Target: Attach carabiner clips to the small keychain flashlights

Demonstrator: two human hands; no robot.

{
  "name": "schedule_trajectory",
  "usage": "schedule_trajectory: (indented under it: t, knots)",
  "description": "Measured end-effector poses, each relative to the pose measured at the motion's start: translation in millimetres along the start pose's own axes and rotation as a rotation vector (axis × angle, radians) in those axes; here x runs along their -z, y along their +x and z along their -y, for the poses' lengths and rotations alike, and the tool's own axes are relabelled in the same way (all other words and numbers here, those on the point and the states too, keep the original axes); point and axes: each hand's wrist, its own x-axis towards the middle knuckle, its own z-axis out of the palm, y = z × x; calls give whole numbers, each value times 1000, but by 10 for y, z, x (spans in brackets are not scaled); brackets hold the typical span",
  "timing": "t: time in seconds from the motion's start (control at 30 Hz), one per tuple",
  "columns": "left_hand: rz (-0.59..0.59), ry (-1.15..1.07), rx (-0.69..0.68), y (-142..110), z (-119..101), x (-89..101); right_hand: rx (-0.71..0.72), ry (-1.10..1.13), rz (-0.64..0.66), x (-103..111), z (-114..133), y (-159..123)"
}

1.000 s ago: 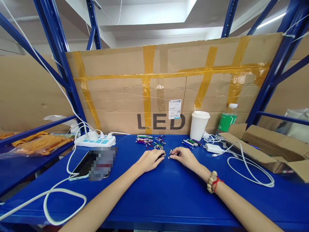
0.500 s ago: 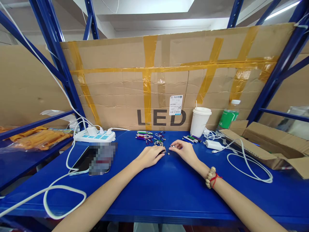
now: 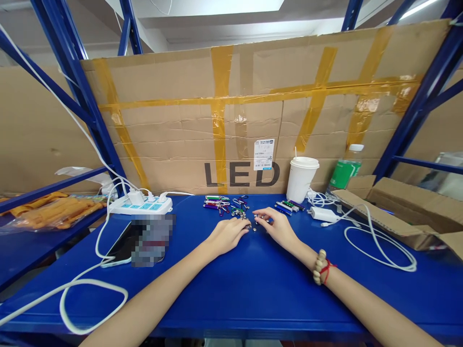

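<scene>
My left hand rests low over the blue tabletop, its fingers bent and closed over small round silvery metal pieces. Opposite it, my right hand has its thumb and fingers curled round more small silvery pieces, partly hidden by the fingers. One loose round piece lies on the table between the hands. Just beyond my left fingers is a cluster of small metal parts. Behind it lie coloured metal tubes and carabiner clips. More slim coloured tubes lie beyond my right hand.
A white lidded cup and a green-labelled bottle stand at the back right, near a white cable and an open cardboard box. Leftward are a power strip and a phone. Taped cardboard closes the back.
The view has shifted slightly. Both hands stay near the same spot. My right fingertips have shifted a little, and more silvery pieces show beneath them.
</scene>
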Motion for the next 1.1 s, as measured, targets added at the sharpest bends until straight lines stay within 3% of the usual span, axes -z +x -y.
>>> schedule_trajectory:
  t: [0.43,0.8,1.1]
  knots:
    - [-26,-52,88,48,-10,-32,58,159,69,-7,131,-45]
    - [-33,-202,132,42,-26,-17,133,222,141,2,94,-23]
    - [-10,-363,155,25,-61,3,68,254,149,25,179,-44]
